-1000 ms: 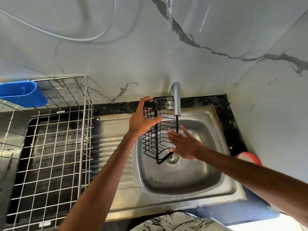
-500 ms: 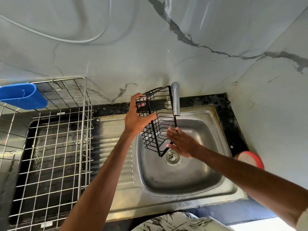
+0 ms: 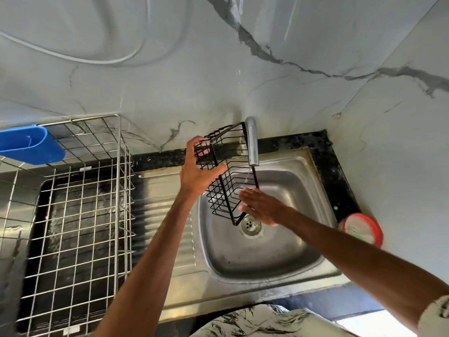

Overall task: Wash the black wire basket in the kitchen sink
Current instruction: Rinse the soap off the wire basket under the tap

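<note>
— Black wire, tilted on end: is that the basket [image 3: 228,176] under the tap [image 3: 252,144]?

— Yes. The black wire basket hangs above the steel sink [image 3: 286,259], its top end beside the tap's spout and its lowest corner just over the drain [image 3: 251,226]. A thin stream of water falls from the spout onto its right edge.

— Who holds it?

— The left hand [image 3: 198,175] grips the basket's upper left side, fingers curled over the wires and thumb pressed against the mesh lower down.

— And the other hand?

— The right hand [image 3: 261,206] lies flat and spread, fingers straight, against the basket's lower right side, under the stream. It clasps nothing; whether the fingertips press the wire or only brush it cannot be told.

— What else sits around the sink?

— A silver wire dish rack [image 3: 80,215] stands to the left on the dark tabletop [image 3: 340,176], with a blue plastic holder [image 3: 29,145] hooked on its far corner. A round red-rimmed container [image 3: 360,229] rests on the tabletop at the right, close against the marble-patterned wall [image 3: 170,69]. The ribbed draining board [image 3: 167,215] lies between the rack and the bowl.
</note>
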Tool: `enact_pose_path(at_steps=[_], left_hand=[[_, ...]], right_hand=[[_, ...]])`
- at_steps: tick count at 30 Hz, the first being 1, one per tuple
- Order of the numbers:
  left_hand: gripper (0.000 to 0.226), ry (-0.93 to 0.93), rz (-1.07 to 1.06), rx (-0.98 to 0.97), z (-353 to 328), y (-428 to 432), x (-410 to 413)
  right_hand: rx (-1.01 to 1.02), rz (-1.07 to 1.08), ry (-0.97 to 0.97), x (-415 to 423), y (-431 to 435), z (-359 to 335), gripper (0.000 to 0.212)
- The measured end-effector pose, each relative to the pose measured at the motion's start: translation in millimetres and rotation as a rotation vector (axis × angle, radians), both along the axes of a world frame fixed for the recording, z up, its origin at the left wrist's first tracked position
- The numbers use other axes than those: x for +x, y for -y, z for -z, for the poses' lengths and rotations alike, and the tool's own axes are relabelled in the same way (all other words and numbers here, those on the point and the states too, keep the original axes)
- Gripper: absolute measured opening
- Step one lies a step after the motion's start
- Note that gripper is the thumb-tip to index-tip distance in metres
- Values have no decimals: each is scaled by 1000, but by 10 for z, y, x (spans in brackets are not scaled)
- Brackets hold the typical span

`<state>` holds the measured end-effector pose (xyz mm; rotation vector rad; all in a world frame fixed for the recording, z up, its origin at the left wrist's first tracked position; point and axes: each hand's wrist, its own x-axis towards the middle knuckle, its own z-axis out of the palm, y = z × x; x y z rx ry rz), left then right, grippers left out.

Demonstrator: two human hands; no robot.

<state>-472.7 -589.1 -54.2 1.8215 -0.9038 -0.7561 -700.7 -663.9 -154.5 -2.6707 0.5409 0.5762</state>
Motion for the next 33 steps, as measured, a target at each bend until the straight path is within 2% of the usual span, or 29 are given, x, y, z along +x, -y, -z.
enact_pose_path(at_steps=[2,4,5,6,8,9,12,13,14,18,22,23,26,29,31,33], left_hand=[[88,-28,-12,-13,21,-34,-1],[87,-33,-48,-30,28,-74,-11],[87,-41,-73,-32,29,-90,-22],[87,-53,-94,-39,32,-109,-33],[86,-67,-149,-51,2,-157,-78],[87,-73,-179,-64,-30,-182,-108],[86,-126,-245,-99,-39,-265,-232],[85,-143,-263,-101,-48,-307,-288],[86,-158,-274,-115,-48,-355,-331],[96,-231,-278,-77,-116,-533,-423],[103,-491,-285,124,-176,-576,-124],[108,-508,-269,196,-224,-550,-24],[131,-381,-92,376,-402,-430,133],[104,-409,54,420,-598,-320,129],[98,-485,76,454,-624,-289,159],[97,-475,36,468,-574,-286,140]], right_hand=[[100,172,124,-73,-64,86,97],[148,453,385,-111,-117,99,59],[124,621,553,-125,-158,117,38],[72,807,703,-107,-208,128,27],[55,1192,801,-43,-294,202,35],[208,1358,763,2,-305,245,43],[1171,1611,723,212,-280,193,36],[1330,1641,705,264,-267,133,32],[1350,1637,678,314,-249,112,31],[1183,1618,661,369,-223,89,34],[1164,1503,614,246,-119,91,41],[1172,1475,612,234,-98,88,43],[1159,1392,597,218,-22,44,34],[1171,1298,554,258,92,44,38],[1169,1298,549,263,167,57,40],[1146,1304,532,262,246,63,39]])
